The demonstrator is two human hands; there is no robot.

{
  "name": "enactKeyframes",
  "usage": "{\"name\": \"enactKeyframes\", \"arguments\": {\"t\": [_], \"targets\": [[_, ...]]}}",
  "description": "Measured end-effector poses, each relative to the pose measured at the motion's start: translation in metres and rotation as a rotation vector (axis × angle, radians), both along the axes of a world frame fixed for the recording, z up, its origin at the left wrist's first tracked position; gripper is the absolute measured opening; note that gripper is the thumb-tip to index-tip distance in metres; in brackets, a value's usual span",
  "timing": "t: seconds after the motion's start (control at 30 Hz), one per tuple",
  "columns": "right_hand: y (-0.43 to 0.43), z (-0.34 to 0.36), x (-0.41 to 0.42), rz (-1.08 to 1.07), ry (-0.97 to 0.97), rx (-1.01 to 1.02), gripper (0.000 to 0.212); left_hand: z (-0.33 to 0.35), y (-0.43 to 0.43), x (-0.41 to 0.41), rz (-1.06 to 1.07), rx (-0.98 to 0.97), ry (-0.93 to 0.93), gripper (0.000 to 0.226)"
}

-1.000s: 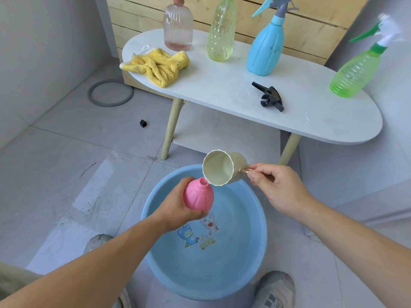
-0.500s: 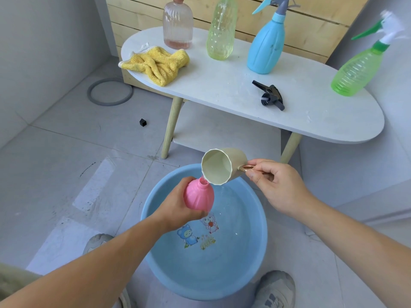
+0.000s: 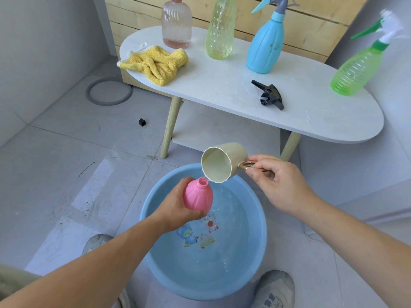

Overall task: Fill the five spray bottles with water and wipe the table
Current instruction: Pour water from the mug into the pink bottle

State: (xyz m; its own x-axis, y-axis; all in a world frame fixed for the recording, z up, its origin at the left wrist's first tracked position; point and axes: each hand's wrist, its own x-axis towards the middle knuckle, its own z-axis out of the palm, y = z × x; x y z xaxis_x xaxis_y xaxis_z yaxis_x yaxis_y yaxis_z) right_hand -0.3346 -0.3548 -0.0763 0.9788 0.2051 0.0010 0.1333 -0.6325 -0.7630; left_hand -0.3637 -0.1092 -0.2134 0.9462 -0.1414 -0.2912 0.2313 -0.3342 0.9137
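My left hand (image 3: 175, 207) grips an uncapped pink bottle (image 3: 198, 195) over a blue basin (image 3: 255, 247) of water. My right hand (image 3: 275, 181) holds a cream cup (image 3: 224, 162) by its gold handle, tipped on its side with the rim just above the bottle's open neck. On the white table (image 3: 222, 90) stand a clear pink bottle (image 3: 176, 24), a yellow-green bottle (image 3: 220, 30) with its top out of frame, a blue spray bottle (image 3: 265, 45) and a green spray bottle (image 3: 358, 70). A black spray head (image 3: 270, 96) lies loose on the table. A yellow cloth (image 3: 155, 63) lies at its left end.
The table has pale wooden legs (image 3: 170, 127) and a lower shelf (image 3: 222, 127). A grey ring (image 3: 109, 91) and a small black cube (image 3: 142, 122) lie on the tiled floor at left. My shoes (image 3: 275, 290) flank the basin. A wooden slatted wall stands behind the table.
The cup has lifted slightly and tipped further, its rim now a little above the pink bottle's neck. The left hand and bottle have stayed in place over the basin.
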Motion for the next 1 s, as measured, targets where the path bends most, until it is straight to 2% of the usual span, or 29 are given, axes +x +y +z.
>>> {"name": "enactKeyframes", "arguments": {"t": [1.0], "targets": [[-0.0021, 0.0061, 0.0017, 0.085, -0.156, -0.143, 0.016, -0.0001, 0.0001, 0.0003, -0.003, 0.003, 0.008, 0.086]]}}
